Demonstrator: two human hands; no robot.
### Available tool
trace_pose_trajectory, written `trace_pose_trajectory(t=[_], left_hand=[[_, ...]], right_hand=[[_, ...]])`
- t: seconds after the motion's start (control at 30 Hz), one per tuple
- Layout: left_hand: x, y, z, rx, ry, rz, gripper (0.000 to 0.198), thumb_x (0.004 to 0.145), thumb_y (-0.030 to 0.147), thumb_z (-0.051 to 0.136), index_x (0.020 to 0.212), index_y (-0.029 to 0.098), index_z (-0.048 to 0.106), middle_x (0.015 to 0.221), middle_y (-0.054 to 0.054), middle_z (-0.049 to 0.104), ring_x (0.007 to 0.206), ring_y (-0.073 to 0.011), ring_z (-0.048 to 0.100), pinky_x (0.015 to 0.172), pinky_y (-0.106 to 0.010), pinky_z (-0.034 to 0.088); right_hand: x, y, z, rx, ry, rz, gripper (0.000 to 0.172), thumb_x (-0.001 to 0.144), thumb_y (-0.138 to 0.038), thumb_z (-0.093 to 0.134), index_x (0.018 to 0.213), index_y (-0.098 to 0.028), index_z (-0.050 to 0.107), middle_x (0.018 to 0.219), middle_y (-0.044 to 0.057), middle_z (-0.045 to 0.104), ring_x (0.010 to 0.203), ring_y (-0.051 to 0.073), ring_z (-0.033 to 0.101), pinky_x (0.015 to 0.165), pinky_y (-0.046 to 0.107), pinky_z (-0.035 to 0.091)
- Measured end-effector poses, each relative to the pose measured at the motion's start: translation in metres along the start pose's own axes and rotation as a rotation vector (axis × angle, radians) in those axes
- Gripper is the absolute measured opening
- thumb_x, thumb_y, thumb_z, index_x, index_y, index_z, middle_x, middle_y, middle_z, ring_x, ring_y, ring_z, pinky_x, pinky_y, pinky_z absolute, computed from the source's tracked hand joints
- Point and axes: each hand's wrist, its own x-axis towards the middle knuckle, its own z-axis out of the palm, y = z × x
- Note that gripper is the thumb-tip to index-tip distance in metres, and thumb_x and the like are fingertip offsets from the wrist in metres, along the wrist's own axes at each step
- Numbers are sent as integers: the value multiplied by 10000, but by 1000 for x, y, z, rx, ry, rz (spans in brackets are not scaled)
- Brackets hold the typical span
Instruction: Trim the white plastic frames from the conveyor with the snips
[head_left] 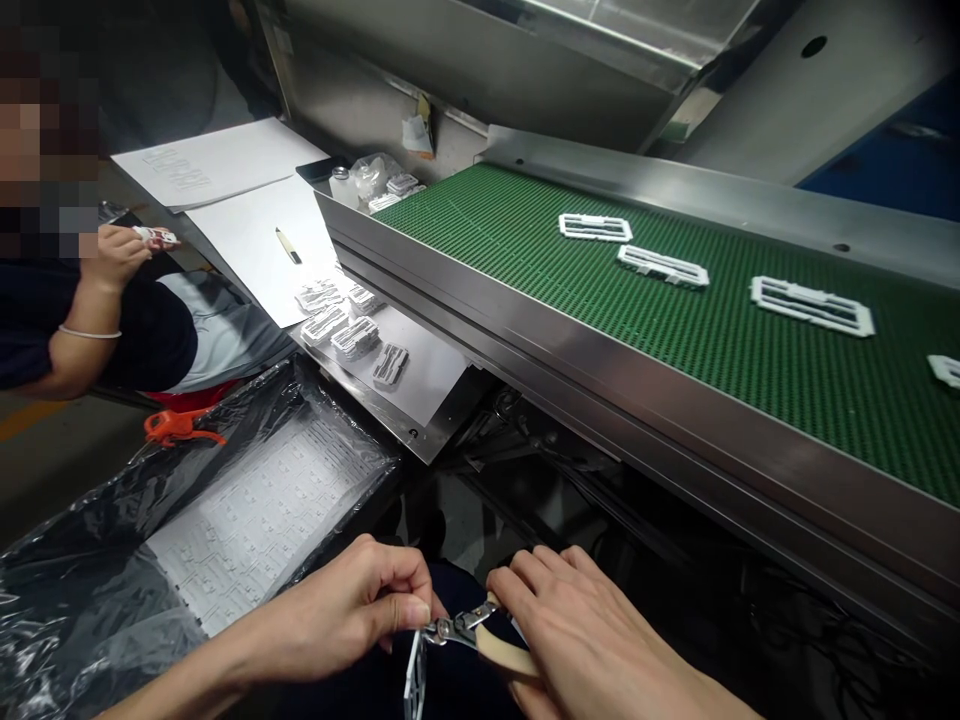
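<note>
My left hand (352, 610) is closed, thumb against fingers, pinching a white plastic frame (414, 678) that hangs nearly upright below it. In my right hand (581, 630) is a pair of nippers (504, 652) with cream handles. The metal jaws point left and meet the top edge of the frame beside my left thumb. Whether the blades are touching the plastic or apart from it, I cannot tell. My right fingers wrap over the handles and partly hide them.
Several white frames (811, 306) lie on a green conveyor belt (525, 260) with a metal side rail (570, 370). Stacked frames (355, 338) and a knife-like tool (286, 245) sit on white sheets. A plastic-lined box (262, 520) stands left, an orange clamp (180, 426) on its edge. A co-worker's hand (116, 255) holds a small part.
</note>
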Motion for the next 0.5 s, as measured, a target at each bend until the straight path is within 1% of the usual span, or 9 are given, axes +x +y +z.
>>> trace_pose_trajectory(t=[0.1,0.2,0.3,0.4,0.5], left_hand=[[-2,-2,1,12,11,7,231,912,338,531,785,151,576,742,-5,601,637,-128,431,566,-252,316],[-2,-3,2,59,26,22,241,923,357,508,772,171,535,773,-11,617,656,-136,443,587,-257,330],[-2,-2,2,49,8,18,245,923,371,501,773,179,511,719,11,572,632,-134,448,575,-252,346],[0,0,3,83,-6,14,244,925,365,501,771,176,523,663,38,500,619,-128,430,568,-246,335],[1,1,4,73,-4,15,260,926,406,495,800,180,520,694,29,517,646,-132,423,594,-251,343]], right_hand=[[-3,-1,-3,9,-9,9,473,729,-225,568,1201,-205,578,1204,99,580,1191,299,483,1091,550,270],[-3,0,-1,11,0,17,439,720,-218,575,1159,-213,594,1169,93,591,1169,296,499,1083,550,279],[-2,3,4,23,8,13,456,724,-245,579,1178,-213,582,1200,105,578,1188,312,485,1081,574,269],[-2,5,9,20,63,-12,444,748,-272,569,1188,-208,577,1215,111,578,1188,315,489,1081,584,271],[-6,9,12,-5,118,-60,418,784,-302,554,1193,-223,578,1275,120,557,1222,326,472,1089,583,267]])
